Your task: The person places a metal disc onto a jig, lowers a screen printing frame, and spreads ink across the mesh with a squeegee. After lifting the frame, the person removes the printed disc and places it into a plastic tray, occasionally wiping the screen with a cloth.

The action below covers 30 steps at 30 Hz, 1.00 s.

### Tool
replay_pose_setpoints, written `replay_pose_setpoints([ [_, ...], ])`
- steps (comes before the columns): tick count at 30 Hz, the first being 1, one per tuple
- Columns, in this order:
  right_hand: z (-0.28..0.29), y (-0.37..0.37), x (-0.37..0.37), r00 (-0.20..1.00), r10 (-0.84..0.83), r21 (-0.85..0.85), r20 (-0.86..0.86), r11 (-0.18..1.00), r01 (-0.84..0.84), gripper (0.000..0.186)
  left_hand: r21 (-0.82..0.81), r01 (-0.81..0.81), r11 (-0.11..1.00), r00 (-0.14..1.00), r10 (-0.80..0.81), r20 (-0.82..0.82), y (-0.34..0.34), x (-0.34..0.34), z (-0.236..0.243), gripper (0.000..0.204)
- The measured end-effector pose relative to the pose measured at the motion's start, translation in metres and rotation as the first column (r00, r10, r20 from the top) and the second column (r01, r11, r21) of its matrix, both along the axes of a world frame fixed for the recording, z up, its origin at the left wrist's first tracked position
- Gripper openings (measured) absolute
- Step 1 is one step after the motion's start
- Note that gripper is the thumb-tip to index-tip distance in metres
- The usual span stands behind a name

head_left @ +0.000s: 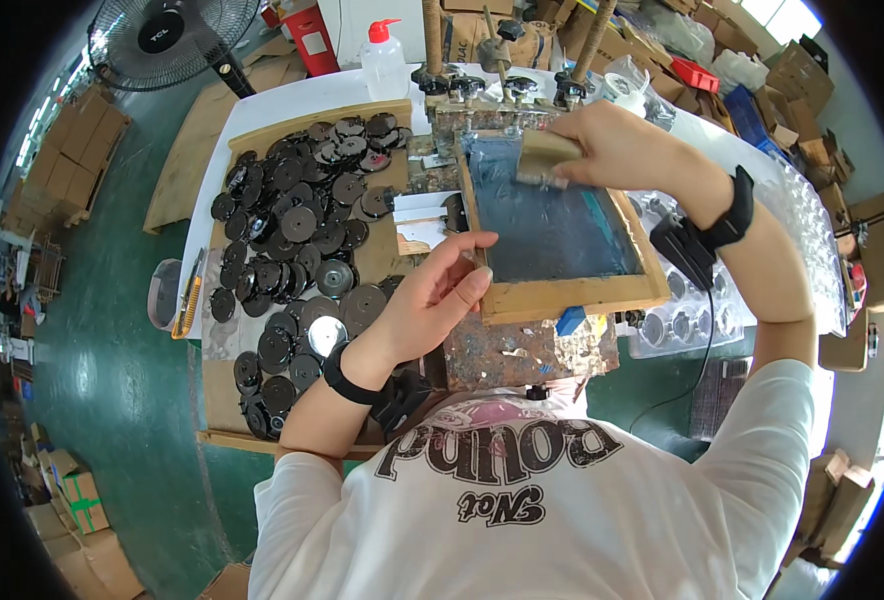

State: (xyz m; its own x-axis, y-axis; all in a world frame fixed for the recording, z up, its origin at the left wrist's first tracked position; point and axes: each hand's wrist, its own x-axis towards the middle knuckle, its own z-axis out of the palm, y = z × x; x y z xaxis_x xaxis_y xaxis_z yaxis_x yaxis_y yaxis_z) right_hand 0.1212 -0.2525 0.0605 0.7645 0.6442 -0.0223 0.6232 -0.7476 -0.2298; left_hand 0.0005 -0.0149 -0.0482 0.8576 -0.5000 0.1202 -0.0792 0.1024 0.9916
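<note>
Squeegee (544, 155) is gripped by our right hand (610, 148), far on the screen (547, 235); whether our left hand (430, 302) grips, we cannot tell.

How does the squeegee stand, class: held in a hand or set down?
Held: the right hand grips the squeegee over the far end of the screen. Whether it presses down, I cannot tell.

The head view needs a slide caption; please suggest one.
Right hand holds a squeegee over a framed screen, left hand at its edge.
</note>
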Motion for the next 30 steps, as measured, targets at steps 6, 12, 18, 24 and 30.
replay_pose_setpoints([
  [6,0.006,0.005,-0.008,0.998,0.052,0.018,0.030,0.998,-0.053,0.030,-0.017,-0.003,1.000,1.000,0.003,0.000,-0.001,0.000,0.000,0.038],
  [12,0.021,-0.002,-0.032,0.983,0.096,0.081,-0.160,0.993,-0.084,0.027,-0.005,0.006,1.000,1.000,-0.006,0.009,0.001,0.001,0.000,0.039],
  [18,-0.012,0.008,-0.001,1.000,0.019,-0.002,0.022,1.000,-0.019,0.026,0.006,-0.008,1.000,1.000,0.008,-0.005,-0.001,-0.001,0.002,0.039],
  [24,-0.011,-0.009,0.019,0.994,-0.102,0.079,0.039,0.992,0.099,0.027,-0.010,-0.003,1.000,1.000,0.003,0.007,0.000,0.000,0.002,0.039],
  [30,-0.013,-0.016,0.008,1.000,-0.025,0.058,-0.009,0.998,0.026,0.025,0.001,0.008,1.000,1.000,-0.008,0.016,0.000,0.001,-0.001,0.039],
])
